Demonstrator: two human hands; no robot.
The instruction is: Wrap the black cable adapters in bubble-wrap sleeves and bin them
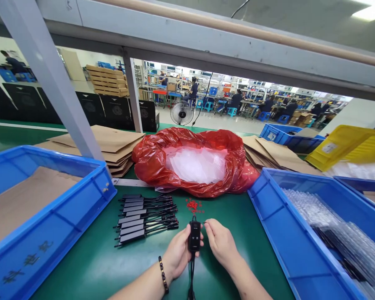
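A small black control box with two pale marks on its face stands upright in my left hand, whose fingers wrap around it. A loop shows at its top end, and black cables hang from its bottom. Just right of the box, my right hand is closed in a pinch. A tiny dark bit shows at its fingertips, too small to name. Beyond the box lies a small pile of red rings. To the left, several similar black boxes with cables lie in a row on the green mat.
A red plastic bag of clear sleeves stands behind. Blue bins flank the mat: the left bin holds cardboard, the right bin bubble-wrapped items. Cardboard sheets, a fan and an overhead beam lie farther off.
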